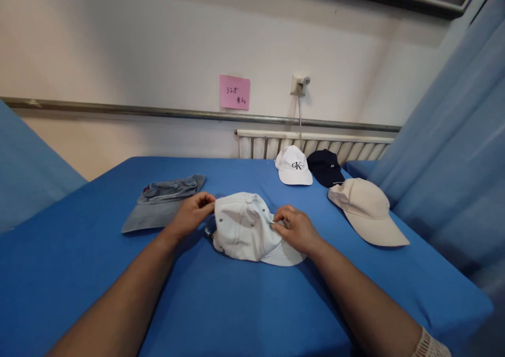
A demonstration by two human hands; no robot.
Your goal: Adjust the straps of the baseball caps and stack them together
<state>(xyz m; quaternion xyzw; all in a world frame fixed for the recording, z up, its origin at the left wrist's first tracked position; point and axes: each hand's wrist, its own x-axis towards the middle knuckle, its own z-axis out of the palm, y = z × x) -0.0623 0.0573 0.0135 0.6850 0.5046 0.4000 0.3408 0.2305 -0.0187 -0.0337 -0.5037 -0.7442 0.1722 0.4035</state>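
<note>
Centrally, pale cap (240,231): set upright on the blue-covered surface (221,309), its brim turned to the right and its strap opening to the left; held between two hands.
Left hand (191,213): thumb and fingertips brought together, clamped on the rear edge of the crown.
Right hand (298,230): closed in a pinch on the cloth near the join of crown and brim; part of the brim is hidden by it.
Grey-blue cap (155,213): laid just beside the left hand, its crown slumped and its brim pointed toward the near left; it is partly overlapped by that hand in the view.
Beige cap (365,207): placed right of the right hand, apart from it, brim directed to the near right.
White cap (292,162): seated near the far edge, marked with dark letters.
Navy cap (325,165): set close beside the white one, behind the beige one.
Beyond the far edge: a radiator (258,148), a metal rail (158,111), a pink note (234,92) and a socket (296,85) with a plug and cable are seen along the wall (177,47).
Sides: flanked by a left curtain (31,173) and a right curtain (453,152).
</note>
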